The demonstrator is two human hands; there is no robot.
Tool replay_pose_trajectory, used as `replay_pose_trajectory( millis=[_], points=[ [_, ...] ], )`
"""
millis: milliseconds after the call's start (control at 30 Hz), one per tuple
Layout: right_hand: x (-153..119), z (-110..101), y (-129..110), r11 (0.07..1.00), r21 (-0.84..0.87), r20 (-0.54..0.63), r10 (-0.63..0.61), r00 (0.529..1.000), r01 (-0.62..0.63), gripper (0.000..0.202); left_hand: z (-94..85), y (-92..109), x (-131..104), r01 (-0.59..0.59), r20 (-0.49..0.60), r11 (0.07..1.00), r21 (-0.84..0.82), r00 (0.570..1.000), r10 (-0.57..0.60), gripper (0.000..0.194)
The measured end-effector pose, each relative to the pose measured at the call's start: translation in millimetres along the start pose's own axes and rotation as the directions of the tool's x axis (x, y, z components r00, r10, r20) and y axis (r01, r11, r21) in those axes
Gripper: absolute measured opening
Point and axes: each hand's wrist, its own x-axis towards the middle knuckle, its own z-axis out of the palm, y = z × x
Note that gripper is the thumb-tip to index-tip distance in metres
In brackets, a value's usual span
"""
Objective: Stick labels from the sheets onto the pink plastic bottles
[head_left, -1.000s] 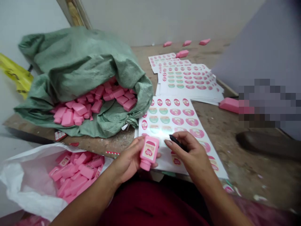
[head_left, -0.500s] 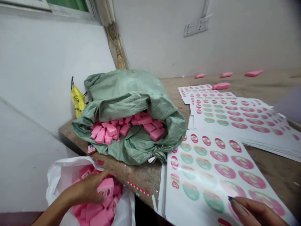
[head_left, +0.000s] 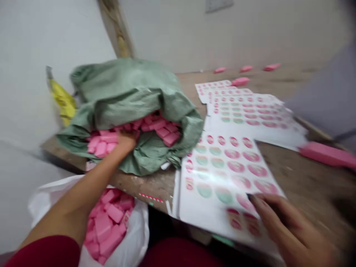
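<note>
My left hand reaches into the mouth of a green woven sack, among small pink plastic bottles. Its fingers are hidden there, so any grip cannot be seen. Over a sheet of stickers near the table's front edge is my right hand. The fingers are drawn together in a pinch close to the sheet; whatever they hold, if anything, is too blurred to make out. Below my left forearm, a white bag holds many pink bottles, and a label shows on at least one.
More sticker sheets lie fanned out behind. A pink bottle lies at the right, and several others lie toward the wall. A yellow bag hangs left of the sack. The brown table ends above the white bag.
My left hand has left the labelled bottle in the white bag and moved up into the green sack. The camera view has shifted, bringing a bottle at right into sight.
</note>
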Motion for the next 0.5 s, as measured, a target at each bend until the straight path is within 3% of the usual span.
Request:
replay_pose_trajectory(
  millis=[33, 167, 267, 300, 367, 433, 500],
  points=[
    [-3, -7, -2, 0.999, 0.030, 0.035, 0.044, 0.998, -0.045, 0.020, 1.4, 2, 0, -0.003, 0.005, 1.000, -0.016, 1.000, 0.003, 0.021],
    [-5, -24, 9, 0.986, 0.121, -0.057, 0.122, 0.991, -0.114, 0.027, -11.1, 3, -9, -0.006, 0.012, 0.997, -0.075, 1.000, 0.007, 0.042],
    [-3, -28, 18, 0.977, 0.159, -0.030, 0.147, 0.989, -0.141, 0.028, -23.9, 11, -31, -0.017, -0.141, 0.921, -0.389, 0.989, -0.041, 0.056],
    [-1, -28, 19, 0.975, 0.168, -0.029, 0.150, 0.988, -0.143, 0.028, -25.2, 18, -41, -0.022, -0.155, 0.822, -0.569, 0.985, -0.080, 0.057],
    [3, -27, 17, 0.975, 0.178, -0.041, 0.142, 0.989, -0.133, 0.030, -21.0, 37, -63, 0.049, -0.015, 0.493, -0.869, 0.992, -0.125, 0.051],
    [4, -26, 14, 0.981, 0.158, -0.046, 0.124, 0.991, -0.115, 0.030, -8.8, 60, -85, 0.250, 0.242, 0.170, -0.953, 0.968, -0.068, 0.042],
    [3, -26, 13, 0.991, 0.085, -0.008, 0.102, 0.995, -0.101, 0.029, 7.9, 84, -105, 0.455, 0.455, -0.041, -0.889, 0.890, 0.010, 0.042]
  ],
)
